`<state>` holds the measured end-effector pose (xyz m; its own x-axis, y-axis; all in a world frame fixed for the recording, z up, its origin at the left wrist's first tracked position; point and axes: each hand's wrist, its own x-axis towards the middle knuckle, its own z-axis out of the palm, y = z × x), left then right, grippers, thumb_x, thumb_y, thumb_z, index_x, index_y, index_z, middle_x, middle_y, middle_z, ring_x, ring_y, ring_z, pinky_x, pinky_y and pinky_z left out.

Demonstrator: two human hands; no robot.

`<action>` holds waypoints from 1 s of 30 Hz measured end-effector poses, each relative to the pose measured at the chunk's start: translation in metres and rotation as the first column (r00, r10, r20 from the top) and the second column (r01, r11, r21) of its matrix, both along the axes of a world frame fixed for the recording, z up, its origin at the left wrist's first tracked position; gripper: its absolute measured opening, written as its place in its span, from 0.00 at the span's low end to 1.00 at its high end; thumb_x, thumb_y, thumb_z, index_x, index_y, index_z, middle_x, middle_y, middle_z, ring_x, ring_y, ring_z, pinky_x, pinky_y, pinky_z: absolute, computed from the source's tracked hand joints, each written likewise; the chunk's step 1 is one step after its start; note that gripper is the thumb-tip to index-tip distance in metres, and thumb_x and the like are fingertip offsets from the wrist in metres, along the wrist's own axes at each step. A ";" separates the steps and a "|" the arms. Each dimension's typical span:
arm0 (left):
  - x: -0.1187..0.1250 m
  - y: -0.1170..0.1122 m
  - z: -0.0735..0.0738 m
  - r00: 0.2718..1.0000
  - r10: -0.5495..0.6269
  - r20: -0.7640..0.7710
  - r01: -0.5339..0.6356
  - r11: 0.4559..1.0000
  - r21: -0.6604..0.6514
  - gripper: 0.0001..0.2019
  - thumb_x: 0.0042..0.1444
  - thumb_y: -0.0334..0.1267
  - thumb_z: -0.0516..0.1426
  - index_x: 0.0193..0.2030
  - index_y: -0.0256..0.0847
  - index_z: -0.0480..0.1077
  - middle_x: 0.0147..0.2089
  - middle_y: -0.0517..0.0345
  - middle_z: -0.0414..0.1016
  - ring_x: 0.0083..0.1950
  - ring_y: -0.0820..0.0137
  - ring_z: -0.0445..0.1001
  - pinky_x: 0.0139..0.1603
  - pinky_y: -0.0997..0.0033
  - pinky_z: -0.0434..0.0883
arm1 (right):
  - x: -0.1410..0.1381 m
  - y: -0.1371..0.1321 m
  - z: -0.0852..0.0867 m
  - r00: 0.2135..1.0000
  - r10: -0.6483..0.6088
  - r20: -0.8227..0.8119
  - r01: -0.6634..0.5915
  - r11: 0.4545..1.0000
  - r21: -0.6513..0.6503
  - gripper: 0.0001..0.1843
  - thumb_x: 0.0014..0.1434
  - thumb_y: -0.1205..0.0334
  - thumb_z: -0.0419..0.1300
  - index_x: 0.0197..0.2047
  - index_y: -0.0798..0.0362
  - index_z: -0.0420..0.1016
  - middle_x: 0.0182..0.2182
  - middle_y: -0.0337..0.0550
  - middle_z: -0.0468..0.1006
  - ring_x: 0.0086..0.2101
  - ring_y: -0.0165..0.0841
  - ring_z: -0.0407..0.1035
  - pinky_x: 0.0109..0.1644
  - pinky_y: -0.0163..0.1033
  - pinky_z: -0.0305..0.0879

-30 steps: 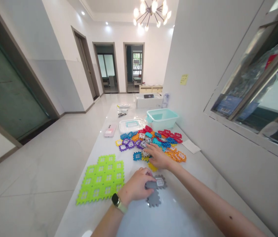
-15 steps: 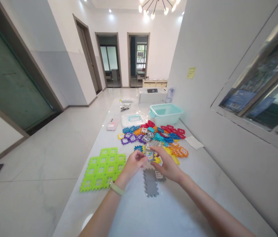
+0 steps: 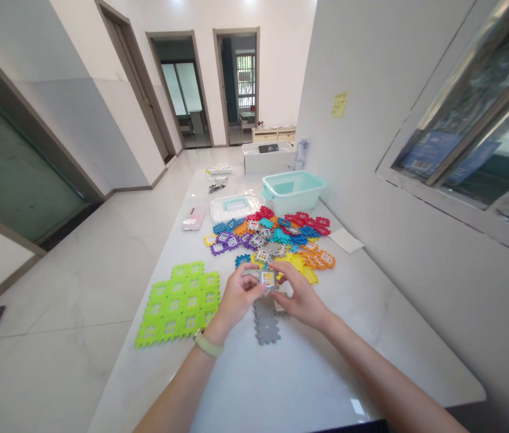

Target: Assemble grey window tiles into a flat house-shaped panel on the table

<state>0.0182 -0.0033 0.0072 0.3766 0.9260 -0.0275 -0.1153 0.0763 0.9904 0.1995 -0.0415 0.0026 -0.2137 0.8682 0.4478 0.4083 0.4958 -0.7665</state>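
the left hand point(image 3: 236, 297) and the right hand point(image 3: 302, 299) are both nearly closed, their fingertips pinching a small window tile point(image 3: 267, 278) from either side, just above a strip of joined grey tiles point(image 3: 265, 322) on the white stone counter point(image 3: 254, 385). a lime-green tile sheet point(image 3: 177, 304) lies just left of the left hand - a heap of mixed coloured tiles point(image 3: 268, 237) sits just ahead, with a teal plastic tub point(image 3: 293, 192) beyond it.

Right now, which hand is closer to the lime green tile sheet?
Left. The left hand sits just off the right edge of the lime green tile sheet; the right hand is farther off, beyond the left hand.
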 end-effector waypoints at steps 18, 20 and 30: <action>-0.027 -0.007 -0.002 0.451 -0.120 -0.885 0.603 0.772 0.203 0.42 0.38 0.54 0.72 0.62 0.51 0.65 0.70 0.43 0.53 0.70 0.42 0.50 0.65 0.38 0.54 | 0.025 0.005 0.003 0.974 0.028 -0.223 -0.137 0.861 -0.490 0.17 0.58 0.52 0.62 0.46 0.53 0.72 0.26 0.34 0.69 0.25 0.27 0.63 0.28 0.33 0.60; -0.032 -0.003 -0.001 0.443 -0.086 -0.893 0.568 0.797 0.205 0.40 0.39 0.53 0.71 0.60 0.49 0.66 0.68 0.44 0.55 0.68 0.43 0.53 0.64 0.39 0.56 | 0.022 -0.001 0.002 0.973 0.128 -0.194 -0.214 0.817 -0.536 0.15 0.56 0.54 0.64 0.43 0.53 0.70 0.25 0.33 0.69 0.25 0.27 0.63 0.28 0.32 0.58; -0.040 0.002 0.001 0.502 -0.046 -0.864 0.542 0.795 0.273 0.33 0.44 0.47 0.70 0.58 0.48 0.66 0.58 0.52 0.63 0.60 0.52 0.62 0.58 0.53 0.62 | 0.004 -0.012 -0.009 0.983 0.177 0.038 -0.141 0.880 -0.454 0.05 0.56 0.61 0.65 0.36 0.53 0.77 0.30 0.38 0.73 0.28 0.28 0.65 0.30 0.32 0.60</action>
